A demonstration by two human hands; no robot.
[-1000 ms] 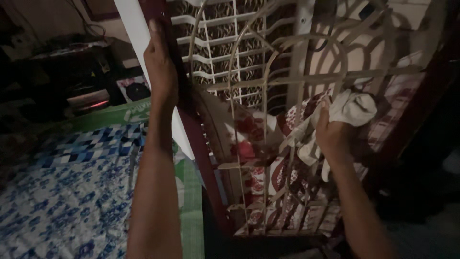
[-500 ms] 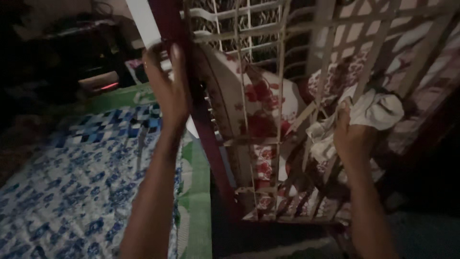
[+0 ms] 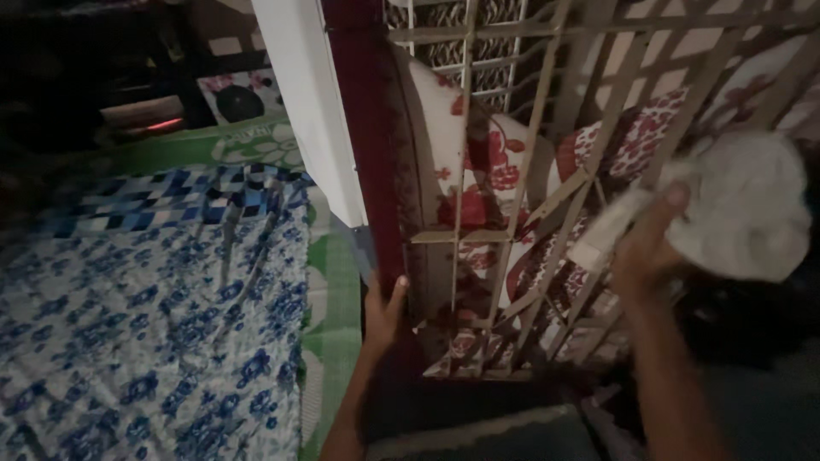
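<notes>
- Nearest to us, our left hand (image 3: pixel 383 309) is wrapped around the bottom of the dark red post (image 3: pixel 367 145), thumb on the right side, fingers closed on it. That's low down on the bed frame, right at the edge of the blue patterned bedsheet (image 3: pixel 154 324).
- Over on the right, our right hand (image 3: pixel 645 252) is closed on a white cloth (image 3: pixel 735 213), bunched up and pressed against the cream metal grille (image 3: pixel 521 196) of the headboard.
- Behind the bars there's a floral pillow (image 3: pixel 478 162), red on white, leaning upright against the grille.
- Left of the post runs a white panel (image 3: pixel 312 102), and past the sheet a green mat edge (image 3: pixel 231 149).
- Far left is dark clutter we can't make out.
- What could go wrong, we'd guess: it's dim, so the cloth could snag on a crossing bar, or knuckles scrape the metal if the wipe slips. A loose grip on the post and the frame might wobble.
</notes>
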